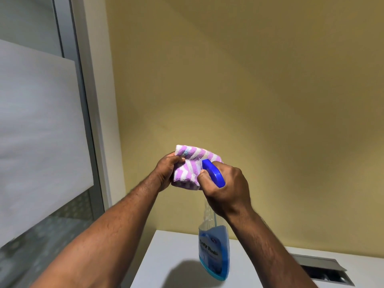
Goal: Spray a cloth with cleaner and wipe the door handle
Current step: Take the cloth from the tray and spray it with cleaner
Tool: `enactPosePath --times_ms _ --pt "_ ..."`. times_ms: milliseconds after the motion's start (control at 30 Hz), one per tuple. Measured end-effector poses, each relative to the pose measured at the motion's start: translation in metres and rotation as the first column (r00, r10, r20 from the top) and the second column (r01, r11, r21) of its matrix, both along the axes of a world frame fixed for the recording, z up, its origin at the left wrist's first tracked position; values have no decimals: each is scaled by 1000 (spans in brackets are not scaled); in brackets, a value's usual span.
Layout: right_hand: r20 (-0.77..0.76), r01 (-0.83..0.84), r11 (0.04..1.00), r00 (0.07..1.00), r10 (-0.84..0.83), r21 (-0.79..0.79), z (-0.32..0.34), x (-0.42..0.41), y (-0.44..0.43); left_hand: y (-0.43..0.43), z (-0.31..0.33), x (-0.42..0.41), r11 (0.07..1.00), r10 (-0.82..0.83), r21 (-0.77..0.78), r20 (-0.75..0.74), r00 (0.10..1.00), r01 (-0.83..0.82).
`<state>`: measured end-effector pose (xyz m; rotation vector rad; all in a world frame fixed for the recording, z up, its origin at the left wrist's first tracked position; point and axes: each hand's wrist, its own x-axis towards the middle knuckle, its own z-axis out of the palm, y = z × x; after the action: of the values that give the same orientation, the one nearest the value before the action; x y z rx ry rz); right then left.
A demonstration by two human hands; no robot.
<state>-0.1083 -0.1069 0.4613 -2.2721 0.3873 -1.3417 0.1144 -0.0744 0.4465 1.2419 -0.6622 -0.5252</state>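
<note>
- Hands meet in mid-air above the near left corner of a white desk (166,252), against a yellow wall (249,80): the left hand (166,173) is closed around a folded purple-and-white striped cloth (190,165), thumb pinching its upper fold.
- Right hand (226,188) is wrapped around the neck of a clear spray bottle (214,246) of blue cleaner, one fingertip curled at the trigger under the blue spray head (214,173); whether the trigger is fully squeezed cannot be told.
- Nozzle sits just beside the cloth, nearly touching it, and points into the fold; the bottle hangs upright, its base clear of the desk top.
- Judged from this, the spraying step is under way; it goes best with the nozzle kept aimed squarely at the cloth's flat face, short squeezes, and the cloth held firm so mist lands on fabric rather than on the wall behind.
- Dampening one face, not soaking it, should leave a dry side for gripping.
- Frosted glass door (41,121) with a grey frame (83,100) stands at the left; its handle is out of view.
- Cable slot (326,271) lies open near the desk's right edge.
</note>
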Motion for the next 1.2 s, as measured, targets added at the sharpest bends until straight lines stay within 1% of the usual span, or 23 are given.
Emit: enactPosePath --times_ms 100,200,333,467,533,633,767,933,1100,1200 --pt "-21 91 995 996 -90 32 0 -6 -8 0 0 2 1000 -5 -6 -5 1000 5" --pt "-23 147 985 989 -146 86 -3 -13 -19 1 1 6 1000 -10 -15 -10 1000 10" --pt "20 128 989 991 -130 79 -5 -19 -28 0 2 7 1000 -12 -22 -23 1000 12" --pt "-24 146 988 989 -145 44 -8 -21 -29 -5 4 6 999 -16 -41 -30 999 15" --pt "-42 182 982 983 -180 59 -9 -23 -32 -6 6 5 999 -18 -52 -33 999 17" --pt "-25 214 972 977 -212 102 -9 -29 -35 -7 10 3 998 -18 -63 -31 999 16" --pt "7 201 976 979 -202 89 -10 -34 -34 -9 12 2 997 -26 -77 -40 999 23" --pt "-77 208 976 976 -203 69 -16 -33 -35 -10 15 -1 994 -22 -106 -38 999 18" --pt "-98 127 990 988 -121 67 -21 -33 -30 -10 18 -2 991 -2 -136 -39 999 -4" --pt "-101 52 999 994 -52 4 -21 -31 -21 -11 18 -3 990 3 -138 -43 999 -9"
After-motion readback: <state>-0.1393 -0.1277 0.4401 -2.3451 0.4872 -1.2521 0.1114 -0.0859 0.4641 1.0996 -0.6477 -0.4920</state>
